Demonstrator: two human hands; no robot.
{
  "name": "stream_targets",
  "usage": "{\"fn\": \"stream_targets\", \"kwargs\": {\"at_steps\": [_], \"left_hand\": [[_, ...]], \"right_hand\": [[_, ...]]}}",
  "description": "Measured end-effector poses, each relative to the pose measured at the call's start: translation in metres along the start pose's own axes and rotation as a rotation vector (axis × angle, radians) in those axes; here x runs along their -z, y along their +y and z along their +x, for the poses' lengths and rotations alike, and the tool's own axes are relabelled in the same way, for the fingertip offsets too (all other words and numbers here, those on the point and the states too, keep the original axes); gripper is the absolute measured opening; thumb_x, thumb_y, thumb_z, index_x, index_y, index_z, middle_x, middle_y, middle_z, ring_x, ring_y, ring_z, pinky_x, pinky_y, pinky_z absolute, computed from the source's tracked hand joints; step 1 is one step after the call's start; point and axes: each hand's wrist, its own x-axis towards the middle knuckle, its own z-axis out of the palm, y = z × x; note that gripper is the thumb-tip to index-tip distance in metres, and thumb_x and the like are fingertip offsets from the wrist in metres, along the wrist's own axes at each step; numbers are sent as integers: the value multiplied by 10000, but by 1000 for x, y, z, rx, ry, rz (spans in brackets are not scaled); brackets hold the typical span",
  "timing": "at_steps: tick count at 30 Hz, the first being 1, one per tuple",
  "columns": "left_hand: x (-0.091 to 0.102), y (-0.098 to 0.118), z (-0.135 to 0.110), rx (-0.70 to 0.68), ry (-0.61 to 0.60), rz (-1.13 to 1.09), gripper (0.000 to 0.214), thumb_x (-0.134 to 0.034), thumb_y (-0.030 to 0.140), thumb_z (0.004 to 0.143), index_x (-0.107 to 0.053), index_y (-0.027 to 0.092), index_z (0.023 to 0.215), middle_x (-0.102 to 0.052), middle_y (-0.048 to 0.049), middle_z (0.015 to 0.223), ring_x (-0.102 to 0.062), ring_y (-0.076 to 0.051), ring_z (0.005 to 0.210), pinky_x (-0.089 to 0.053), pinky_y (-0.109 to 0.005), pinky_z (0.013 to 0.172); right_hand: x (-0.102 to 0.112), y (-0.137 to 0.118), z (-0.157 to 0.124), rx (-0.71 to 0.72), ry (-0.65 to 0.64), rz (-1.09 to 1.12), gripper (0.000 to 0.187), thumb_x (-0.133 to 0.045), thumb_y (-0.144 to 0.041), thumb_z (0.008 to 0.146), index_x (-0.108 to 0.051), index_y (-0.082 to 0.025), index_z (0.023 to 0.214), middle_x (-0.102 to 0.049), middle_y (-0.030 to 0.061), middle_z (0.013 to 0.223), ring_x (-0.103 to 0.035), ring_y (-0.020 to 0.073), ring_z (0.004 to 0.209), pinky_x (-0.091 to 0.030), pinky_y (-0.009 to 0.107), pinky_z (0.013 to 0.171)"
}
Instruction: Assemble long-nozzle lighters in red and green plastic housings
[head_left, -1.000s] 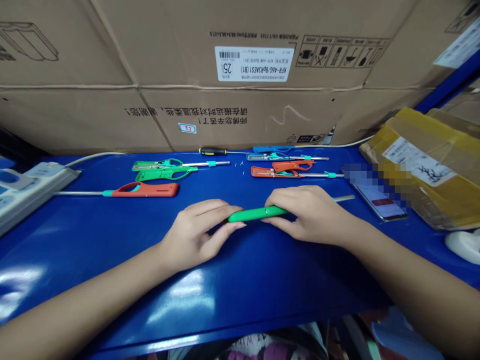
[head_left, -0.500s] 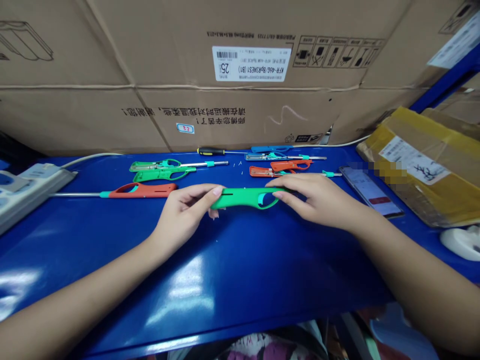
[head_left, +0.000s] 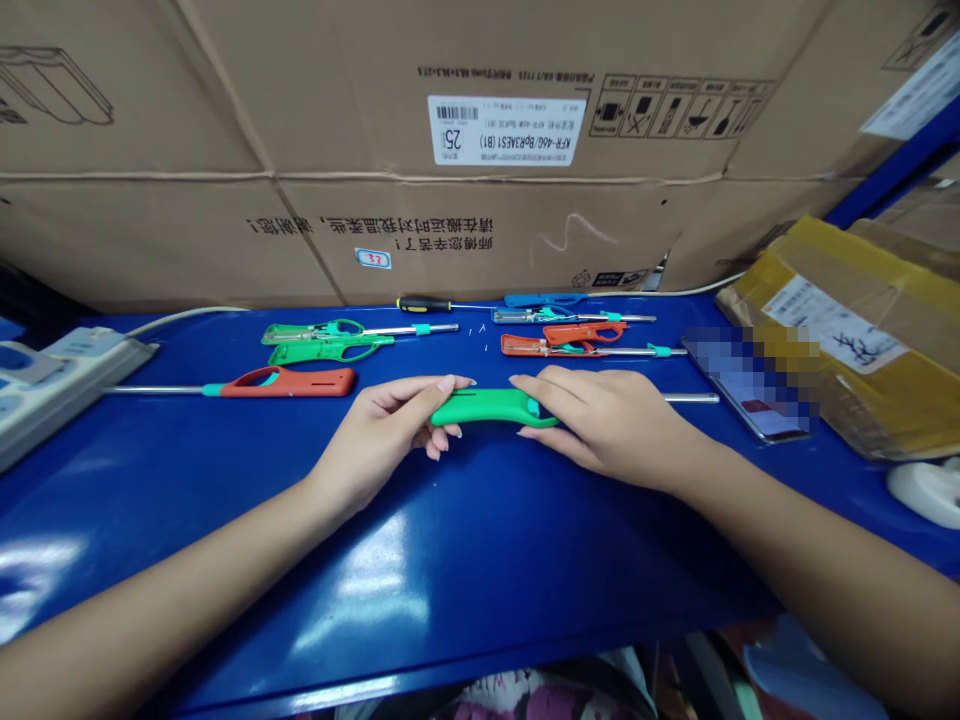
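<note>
Green lighter [head_left: 484, 405] held lengthwise between both hands, above the middle of the worktop [head_left: 525, 580]; gap beneath it not readable from this angle. Slotted handle end left, rod [head_left: 691, 398] running out past the right hand [head_left: 615, 425].

Risks, my reading. Rod tip points at the phone [head_left: 739, 385] and looks near it; a swing or push of the handle to the right could knock or scratch the screen. Teal trigger [head_left: 534, 405] sits beside the right fingertips; a tighter squeeze might press it. Whether a finger bears on it now, cannot tell. Plastic looks smooth, so a turn in the grip could let it slip, the left end especially. A drop or shove to the far side might scatter loose parts of the opened orange lighter [head_left: 525, 344].

Left hand [head_left: 382, 430]: clamped on the slotted end, thumb laid on top, index along the far edge, other fingers curled below. Little spread.

Right hand: closed round the loop end, fingers across the far side, thumb on the near edge, palm and knuckles hiding the neck. Both grips look light, more fingertip than fist.
</note>
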Motion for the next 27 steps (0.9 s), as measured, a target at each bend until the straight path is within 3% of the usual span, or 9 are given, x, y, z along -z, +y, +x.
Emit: {"fn": "stream_targets", "kwargs": {"at_steps": [2,4,8,12,19,27], "left_hand": [[1,1,0,-51,-24,80,481,-647,568,917,-780,137,1084,-708,-41,659,-615,-108,505,-544,-215,511],[2,1,-1,-199,-50,238,508,-574,580,957,-788,132,1065,-728,-61,725,-662,-127,585,-582,-237,600],[7,-2,-4,-649,-57,627,293,-739,375,891,-777,174,1101,-759,-78,987,-719,-164,843,-597,-249,785],[8,-4,-8,-886,-105,811,261,-720,251,914,-740,197,1169,-760,-72,1055,-730,-171,943,-596,-263,894],[8,-6,-12,-1040,-165,958,317,-671,228,951,-672,177,1264,-771,-91,1092,-745,-175,980,-613,-268,917],[11,-2,-7,-974,-64,851,244,-701,200,924,-728,173,1165,-782,-70,1113,-746,-161,1007,-585,-246,972]], "right_hand": [[3,0,0,-27,-18,18,472,-394,-456,1065,-639,-114,1277,-758,132,1131,-738,227,909,-510,309,653],[5,1,-1,-58,-46,58,438,-376,-445,1071,-646,-153,1255,-764,97,1098,-734,209,883,-478,295,624],[8,2,-1,-69,-63,106,397,-380,-422,1073,-635,-190,1269,-756,65,1103,-728,202,895,-451,299,623],[7,0,0,-14,-46,100,388,-394,-430,1070,-645,-213,1271,-748,49,1034,-719,191,865,-438,300,633],[4,-7,0,80,-16,46,375,-400,-397,1073,-673,-194,1230,-757,55,980,-687,159,746,-423,286,607],[9,-4,0,-15,4,94,371,-410,-370,1071,-652,-162,1261,-764,85,1064,-735,199,889,-503,292,672]]}}
